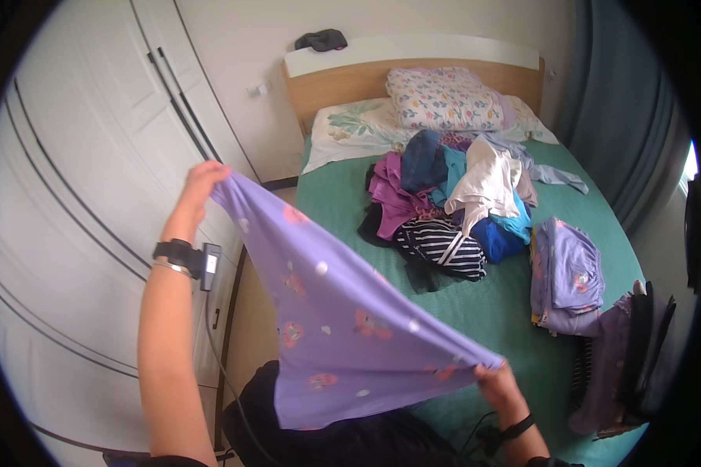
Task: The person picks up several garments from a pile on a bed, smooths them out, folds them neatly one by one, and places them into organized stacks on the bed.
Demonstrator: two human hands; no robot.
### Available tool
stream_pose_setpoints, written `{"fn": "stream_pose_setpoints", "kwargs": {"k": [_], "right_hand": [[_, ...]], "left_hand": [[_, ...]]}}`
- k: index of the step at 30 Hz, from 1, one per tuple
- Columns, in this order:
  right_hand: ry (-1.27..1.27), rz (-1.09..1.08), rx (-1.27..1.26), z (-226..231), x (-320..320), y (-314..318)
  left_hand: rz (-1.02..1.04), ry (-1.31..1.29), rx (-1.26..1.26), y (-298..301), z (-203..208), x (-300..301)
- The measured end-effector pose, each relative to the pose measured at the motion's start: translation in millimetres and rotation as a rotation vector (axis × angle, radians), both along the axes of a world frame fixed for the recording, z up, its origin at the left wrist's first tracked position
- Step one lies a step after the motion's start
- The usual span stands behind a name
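I see the left hand [200, 180] raised, pinching one corner of the lilac printed garment [335, 327]; right hand [500, 387] low, clamped on the opposite corner; hands well apart, cloth stretched between them above the green bed [475, 311]; mixed clothes pile [452, 202] beyond; folded stack [567, 272] at right

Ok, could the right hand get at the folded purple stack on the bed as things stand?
Probably not at once: the right hand is shut on a corner of the purple printed garment, stretched across to the left hand. The folded purple stack lies uncovered on the bed just beyond it.
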State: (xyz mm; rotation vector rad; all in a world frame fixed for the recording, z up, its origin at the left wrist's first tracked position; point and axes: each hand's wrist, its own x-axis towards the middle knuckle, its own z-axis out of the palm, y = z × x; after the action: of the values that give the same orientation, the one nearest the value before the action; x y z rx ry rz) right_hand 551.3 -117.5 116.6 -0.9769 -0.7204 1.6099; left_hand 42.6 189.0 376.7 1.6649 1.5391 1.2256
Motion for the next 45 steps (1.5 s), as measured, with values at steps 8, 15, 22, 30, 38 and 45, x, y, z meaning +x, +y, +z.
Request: {"fn": "stream_pose_setpoints", "kwargs": {"k": [8, 15, 22, 30, 38, 45], "right_hand": [[-0.024, -0.233, 0.417, 157, 36, -4], [-0.26, -0.333, 0.689, 243, 35, -21], [-0.306, -0.335, 0.578, 219, 66, -33], [-0.2, -0.21, 0.467, 223, 64, 58], [-0.198, -0.24, 0.384, 239, 91, 169], [-0.237, -0.355, 0.871, 388, 140, 157]], "left_hand": [[0.025, -0.123, 0.15, -161, 120, -71], [0.007, -0.162, 0.152, -254, 147, -96], [-0.003, -0.068, -0.073, -264, 115, -120], [0.032, 0.16, -0.202, -231, 70, -129], [0.152, -0.024, -0.167, -158, 65, -111], [-0.018, -0.256, 0.428, -167, 171, -80]]}}
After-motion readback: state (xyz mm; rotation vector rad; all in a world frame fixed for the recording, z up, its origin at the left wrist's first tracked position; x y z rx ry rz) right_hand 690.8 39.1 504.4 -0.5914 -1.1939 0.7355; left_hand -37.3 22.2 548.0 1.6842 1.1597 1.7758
